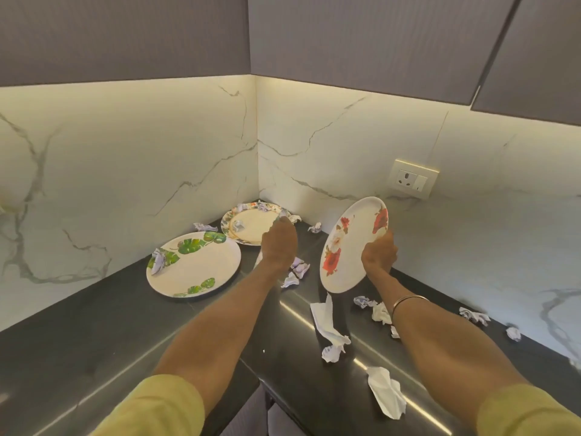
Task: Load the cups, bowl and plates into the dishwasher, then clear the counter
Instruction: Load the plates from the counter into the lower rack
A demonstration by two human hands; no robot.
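Counter (94, 335) is dark stone, polished enough to throw long light streaks near the front edge. Backsplash (125, 158) looks like white marble with grey veins, smooth with a soft sheen. The rose plate (349, 247), leaf plate (201, 269) and far patterned plate (251, 226) all look glossy, ceramic or melamine, can't tell which. Crumpled paper bits (298, 270) and a white tissue (386, 393) are matt. Upper cabinets (361, 36) are matt grey, finely ribbed. Yellow sleeves (163, 410) are cloth.
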